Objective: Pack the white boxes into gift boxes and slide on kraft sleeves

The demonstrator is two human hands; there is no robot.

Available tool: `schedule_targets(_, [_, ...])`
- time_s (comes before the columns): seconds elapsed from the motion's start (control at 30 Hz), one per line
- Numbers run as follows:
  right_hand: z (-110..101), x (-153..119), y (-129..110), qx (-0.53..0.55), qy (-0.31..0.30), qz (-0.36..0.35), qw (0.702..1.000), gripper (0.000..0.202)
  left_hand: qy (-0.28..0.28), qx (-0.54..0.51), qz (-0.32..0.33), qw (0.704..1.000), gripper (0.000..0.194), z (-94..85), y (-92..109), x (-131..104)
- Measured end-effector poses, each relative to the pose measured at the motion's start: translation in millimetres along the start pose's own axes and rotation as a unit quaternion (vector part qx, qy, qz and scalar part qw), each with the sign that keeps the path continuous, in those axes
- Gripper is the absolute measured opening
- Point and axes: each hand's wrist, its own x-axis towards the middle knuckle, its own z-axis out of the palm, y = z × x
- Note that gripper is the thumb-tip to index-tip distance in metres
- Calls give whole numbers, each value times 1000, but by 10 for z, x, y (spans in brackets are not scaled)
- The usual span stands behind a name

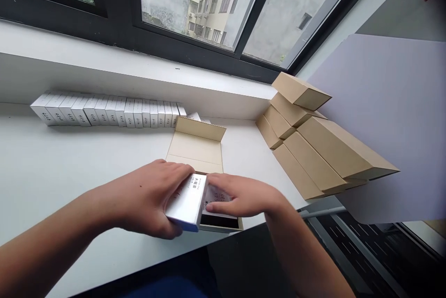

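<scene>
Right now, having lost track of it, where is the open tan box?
In the head view, the open tan box lies near the middle, on the white table, left of the stacked boxes, partly hidden by the left hand and right hand.

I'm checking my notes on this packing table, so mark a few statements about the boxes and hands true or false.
1. The left hand grips a white box. True.
2. The lid of the box under the hands is closed. False: the lid is open, folded back toward the window.
3. The closed brown boxes are stacked on the right. True.
4. The row of white boxes stands to the right of the brown ones. False: the row of white boxes is to their left.
5. The right hand reaches into the open box. True.
</scene>
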Motion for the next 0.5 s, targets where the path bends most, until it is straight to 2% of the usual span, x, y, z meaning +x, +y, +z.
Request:
schedule_targets(0.1, [-230, -140, 329, 134, 9, -20, 991, 55, -27, 16, -7, 999, 33, 75, 103, 127])
schedule_targets(0.13, [-278, -110, 470, 177, 40, -30, 983, 53, -33, 33, -12, 999, 32, 90, 101, 179])
schedule_targets(0.2, [-317, 83, 764, 255, 184, -19, 949, 49, -36, 71, -18, 997, 31, 115, 53, 279])
schedule_targets(0.23, [-310, 233, 909, 282, 284, 9, 916, 49, -32, 87, -19, 996, 33, 128, 15, 321])
schedule_targets(0.27, [-289, 404, 1046, 294, 390, 49, 871, 51, -24, 98, -17, 995, 34, 147, -27, 355])
schedule_targets(0.33, [-216, 761, 1288, 294, 511, 102, 801, 66, -13, 112, -7, 994, 37, 209, -106, 387])
schedule_targets(0.4, [-120, 1079, 1476, 307, 552, 119, 766, 81, -27, 124, -17, 992, 42, 301, -160, 375])
schedule_targets(0.5, [34, 1432, 1649, 353, 553, 98, 748, 82, -71, 139, -71, 985, 57, 439, -183, 307])
